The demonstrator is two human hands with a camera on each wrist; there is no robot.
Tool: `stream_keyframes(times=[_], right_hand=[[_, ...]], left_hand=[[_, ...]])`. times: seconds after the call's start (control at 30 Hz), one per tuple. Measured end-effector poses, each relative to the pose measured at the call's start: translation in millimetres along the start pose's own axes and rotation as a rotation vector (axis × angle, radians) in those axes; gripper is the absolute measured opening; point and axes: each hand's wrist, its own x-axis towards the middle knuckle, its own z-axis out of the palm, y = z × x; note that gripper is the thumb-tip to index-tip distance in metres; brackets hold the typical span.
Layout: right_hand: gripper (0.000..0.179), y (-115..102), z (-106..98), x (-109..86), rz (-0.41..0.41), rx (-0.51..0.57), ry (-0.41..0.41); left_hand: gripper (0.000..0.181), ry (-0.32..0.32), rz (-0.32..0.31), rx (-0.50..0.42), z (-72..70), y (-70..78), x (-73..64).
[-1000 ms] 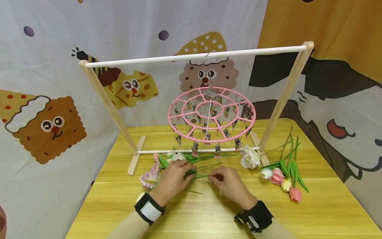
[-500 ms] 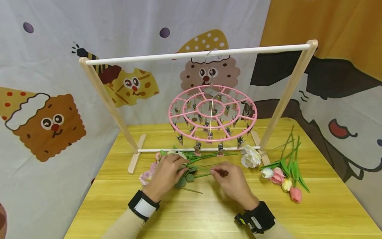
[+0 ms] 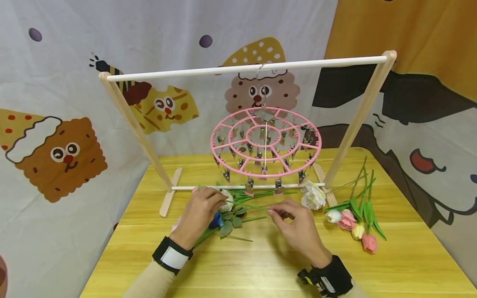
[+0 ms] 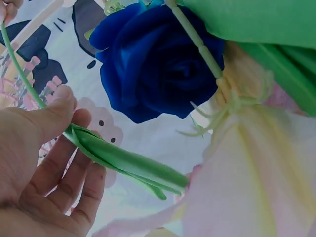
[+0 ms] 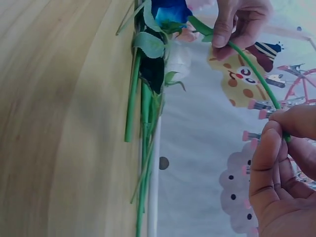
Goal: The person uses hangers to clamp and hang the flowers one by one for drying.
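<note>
My left hand (image 3: 199,212) pinches a thin green stem (image 3: 247,205) beside its folded leaf (image 4: 128,160), above the left pile of artificial flowers. The fingertips of my right hand (image 3: 298,227) pinch the far end of that stem, which bows slightly between both hands in the right wrist view. Its bloom is mostly hidden; a bit of pink shows past the leaf in the left wrist view. Around my left hand lie a blue rose (image 4: 153,64), a white flower (image 3: 227,201) and a pale pink, lily-like flower (image 4: 247,173). Grey-green leaves (image 3: 226,228) spread below.
Behind the hands, a pink round clip hanger (image 3: 262,177) with several metal clips hangs from a wooden rack's white rod (image 3: 186,73). A white ruffled flower (image 3: 313,196) lies by the rack's right foot. Several tulips, including a pink one (image 3: 369,243), lie further right.
My left hand has moved left and slightly up, uncovering the grey-green leaves and the blue rose. A stem is now lifted and held between both hands. The right hand has shifted slightly right.
</note>
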Motion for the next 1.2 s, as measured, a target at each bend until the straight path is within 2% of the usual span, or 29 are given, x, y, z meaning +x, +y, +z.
stream_keyframes(times=[0.17,0.43,0.73,0.97,1.2], right_hand=[[0.016,-6.1,-3.5,-0.9,-0.047,0.006,0.017],[0.016,-12.0,-9.0,-5.5,-0.023,0.099,0.026],[0.020,-19.4,-15.7,-5.4,0.011,0.322,0.047],[0.030,-27.2,-16.9,-7.2,0.001,0.434,0.054],[0.035,-36.3,-12.2,-4.4,-0.050,0.524,0.057]], left_hand=[[0.012,0.005,0.001,-0.026,-4.7,1.3,1.3],[0.013,0.024,-0.006,-0.013,-11.1,7.3,2.2],[0.016,0.099,0.042,-0.023,-16.3,14.7,7.3],[0.018,0.125,0.066,-0.043,-22.8,29.3,13.4],[0.020,0.160,0.108,-0.079,-25.4,51.0,22.3]])
